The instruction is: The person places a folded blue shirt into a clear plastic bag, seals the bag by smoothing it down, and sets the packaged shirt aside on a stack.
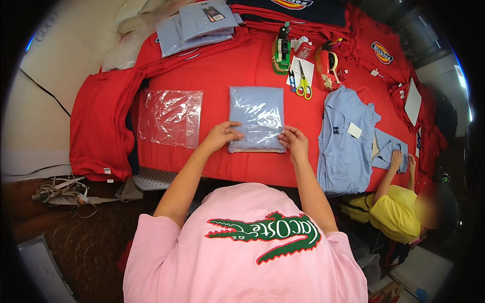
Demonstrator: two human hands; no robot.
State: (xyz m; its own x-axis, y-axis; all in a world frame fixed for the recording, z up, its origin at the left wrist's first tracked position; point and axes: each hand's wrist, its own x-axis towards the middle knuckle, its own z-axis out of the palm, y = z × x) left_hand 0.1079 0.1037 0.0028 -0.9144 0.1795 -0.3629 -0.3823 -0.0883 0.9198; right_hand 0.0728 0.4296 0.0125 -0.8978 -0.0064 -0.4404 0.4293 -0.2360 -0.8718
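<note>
In front of me a folded light-blue garment in a clear plastic bag (257, 113) lies flat on the red cloth. My left hand (222, 136) pinches the bag's left edge near its lower half. On the opposite edge my right hand (295, 141) grips the plastic at about the same height. Left of it a clear plastic bag (169, 118) lies flat, with only red showing through. A light-blue shirt (346, 146) with a white tag is spread out to the right, apart from my hands.
Packed light-blue garments (197, 28) are stacked at the far left. Yellow-handled scissors (304, 83), a green tape dispenser (281, 55) and a tape roll (332, 60) sit farther back. Red garments (98, 121) drape the left end. A co-worker in yellow (399, 212) handles blue cloth at right.
</note>
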